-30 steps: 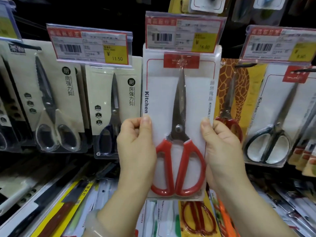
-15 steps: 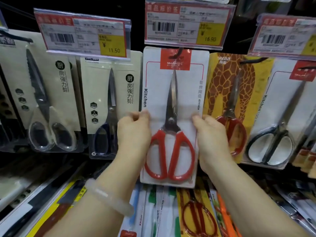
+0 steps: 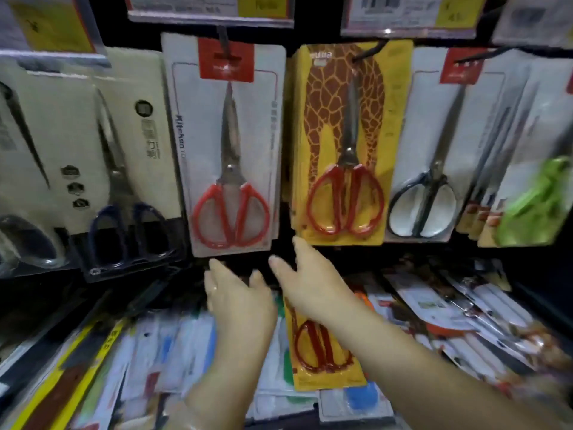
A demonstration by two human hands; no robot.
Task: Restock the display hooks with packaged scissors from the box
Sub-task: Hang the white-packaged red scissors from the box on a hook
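Red-handled pack point(image 3: 231, 144) hangs on its hook point(image 3: 224, 41), at 12 o'clock from your hands. Left hand point(image 3: 237, 301) and right hand point(image 3: 310, 288) sit just below its bottom edge, both empty, fingers loosely spread, touching nothing. Giraffe pack point(image 3: 344, 144) hangs at 3 o'clock of it. Judged: the card is light and stiff, the blister slick; take packs by the side edges, near the handles, where the weight sits.

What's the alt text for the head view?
Both hands, left and right, hover open and empty just below a white-carded pack of red-handled scissors hanging on a display hook, with other scissor packs alongside.
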